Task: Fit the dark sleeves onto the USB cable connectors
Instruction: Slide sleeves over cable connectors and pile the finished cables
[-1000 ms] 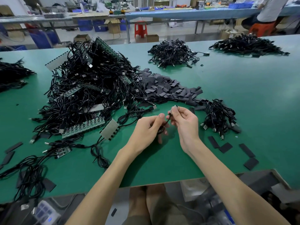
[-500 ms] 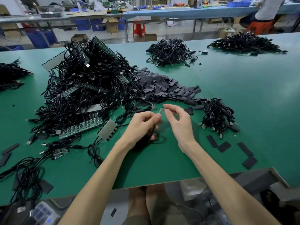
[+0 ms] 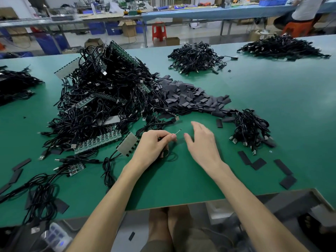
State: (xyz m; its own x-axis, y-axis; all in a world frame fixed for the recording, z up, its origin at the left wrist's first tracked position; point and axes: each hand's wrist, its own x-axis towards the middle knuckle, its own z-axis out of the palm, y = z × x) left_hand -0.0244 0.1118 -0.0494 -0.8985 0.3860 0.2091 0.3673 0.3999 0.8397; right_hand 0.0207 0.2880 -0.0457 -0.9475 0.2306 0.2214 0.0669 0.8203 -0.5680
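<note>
My left hand (image 3: pixel 154 144) pinches the thin end of a black USB cable (image 3: pixel 171 155) whose loop lies under the hand on the green table (image 3: pixel 190 179); a fine wire tip (image 3: pixel 179 131) sticks out past the fingertips. My right hand (image 3: pixel 201 142) hovers just right of it with fingers spread and relaxed, holding nothing. A heap of flat dark sleeves (image 3: pixel 190 99) lies beyond the hands. A big tangle of black cables with green circuit boards (image 3: pixel 101 106) fills the left. A small bundle of cables (image 3: pixel 251 128) sits to the right.
Loose dark sleeves (image 3: pixel 283 167) lie near the table's front right edge and more sleeves (image 3: pixel 17 170) at the far left. Two further cable piles (image 3: pixel 196 57) (image 3: pixel 280 46) sit at the back. Behind the table, a person sits at another bench (image 3: pixel 301 13).
My right hand has let go of the cable end and opened, drawing slightly right. My left hand has lowered with the cable toward the table.
</note>
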